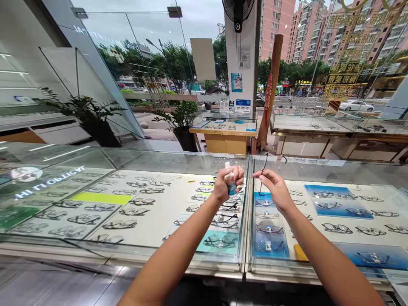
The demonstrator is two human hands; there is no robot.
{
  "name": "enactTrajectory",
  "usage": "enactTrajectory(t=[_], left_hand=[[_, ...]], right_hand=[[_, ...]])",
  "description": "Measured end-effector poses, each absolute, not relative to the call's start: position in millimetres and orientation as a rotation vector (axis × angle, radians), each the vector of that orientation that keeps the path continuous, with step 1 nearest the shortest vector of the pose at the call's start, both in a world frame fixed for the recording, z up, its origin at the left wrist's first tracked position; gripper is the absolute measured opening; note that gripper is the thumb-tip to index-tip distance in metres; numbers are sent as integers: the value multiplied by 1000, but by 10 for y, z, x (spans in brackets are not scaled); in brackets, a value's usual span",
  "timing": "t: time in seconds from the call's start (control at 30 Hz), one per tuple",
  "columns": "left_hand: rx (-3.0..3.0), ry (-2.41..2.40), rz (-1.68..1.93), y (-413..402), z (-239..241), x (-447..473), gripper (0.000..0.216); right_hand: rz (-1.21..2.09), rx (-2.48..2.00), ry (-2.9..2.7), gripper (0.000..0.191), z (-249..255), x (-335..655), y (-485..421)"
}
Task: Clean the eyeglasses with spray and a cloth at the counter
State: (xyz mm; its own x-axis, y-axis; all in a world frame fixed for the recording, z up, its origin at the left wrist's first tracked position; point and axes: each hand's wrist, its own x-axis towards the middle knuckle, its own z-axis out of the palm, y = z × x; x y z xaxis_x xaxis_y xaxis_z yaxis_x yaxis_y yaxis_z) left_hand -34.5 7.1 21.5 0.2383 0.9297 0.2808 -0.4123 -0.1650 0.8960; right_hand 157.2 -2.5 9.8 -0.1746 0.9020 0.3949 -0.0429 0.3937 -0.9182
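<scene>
My left hand (221, 182) is wrapped round a small spray bottle (231, 188) with a white top and blue in its lower part. The bottle stands nearly upright in the fist, over the glass counter. To its right, my right hand (276, 189) pinches a thin dark-framed pair of eyeglasses (266, 160) between thumb and fingers. The eyeglasses are held edge-on, so much of their shape cannot be made out. A gap separates the bottle from the eyeglasses. Both hands are above the glass showcases, near the seam where two of them meet.
Rows of eyeglasses lie inside the left showcase (165, 176) and the right showcase (318, 175). Beyond them stand a wooden display table (225, 141), a potted plant (185, 136) and a tree-trunk post (270, 85). Glass walls face the street.
</scene>
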Motion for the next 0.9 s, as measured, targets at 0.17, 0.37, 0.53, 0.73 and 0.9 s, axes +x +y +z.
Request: enactTrajectory(t=[0.17, 0.37, 0.53, 0.73, 0.9], left_hand=[[1296, 718, 1244, 74, 186, -310, 81], [1450, 875, 1408, 74, 134, -325, 72], [1682, 984, 1488, 61, 116, -363, 59], [1882, 1025, 1526, 21, 128, -382, 44], [1934, 1056, 1546, 0, 140, -386, 37]], right_hand=[[1174, -756, -1522, 29, 116, 1532, -104], [1287, -704, -1591, 31, 145, 1479, -202], [1387, -672, -1595, 30, 134, 1448, -234], [1463, -664, -1588, 31, 114, 1425, -247], [1501, -626, -1582, 29, 111, 1400, -283]])
